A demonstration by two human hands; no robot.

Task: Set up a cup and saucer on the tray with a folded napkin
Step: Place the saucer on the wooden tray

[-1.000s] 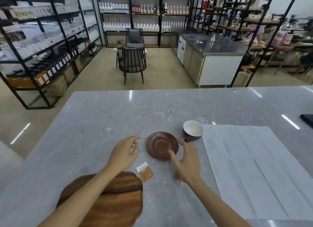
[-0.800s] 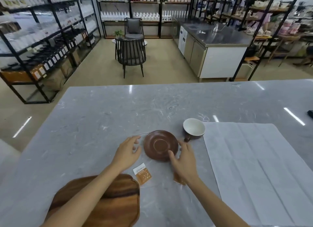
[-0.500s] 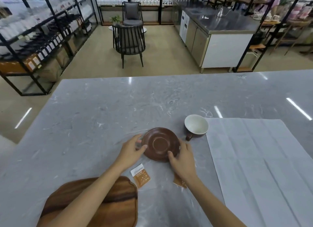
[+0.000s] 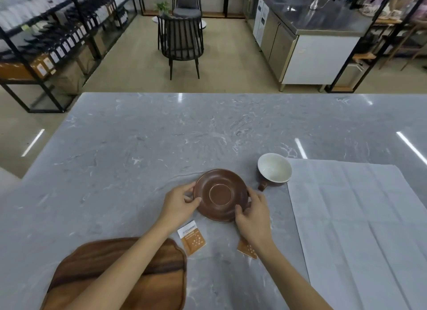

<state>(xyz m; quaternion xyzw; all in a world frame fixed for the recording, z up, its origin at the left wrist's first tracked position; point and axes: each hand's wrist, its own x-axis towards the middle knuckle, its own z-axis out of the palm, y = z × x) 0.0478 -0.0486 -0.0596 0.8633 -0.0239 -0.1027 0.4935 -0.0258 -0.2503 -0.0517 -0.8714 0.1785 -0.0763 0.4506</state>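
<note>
Both hands on the saucer

Head view: seen from above, a grey marble counter (image 4: 143,148), with shelving and a dark chair (image 4: 181,36) beyond its far edge. Near the middle, a brown saucer (image 4: 220,194), gripped at opposite rims. At its left edge, the left hand (image 4: 179,204), thumb pressed on top of the rim, fingers curled toward the edge. At its right edge, the right hand (image 4: 253,213), thumb on the near rim, fingers wrapped round the side and partly hidden under it. Cannot tell whether lifted off the counter or resting on it.

Just right of the saucer and apart from it, a brown cup (image 4: 273,172) with a white inside, upright, handle pointing toward the camera, standing beside the left edge of a large white unfolded napkin (image 4: 360,219) spread flat over the right of the counter, creases showing.

Near the bottom left, a dark wooden tray (image 4: 161,282) with a wavy rim, crossed by the left forearm, bare of cup and saucer. Between tray and saucer, an orange and white sachet (image 4: 191,238) lying flat. Under the right wrist, a second orange sachet (image 4: 247,249), partly covered.
</note>
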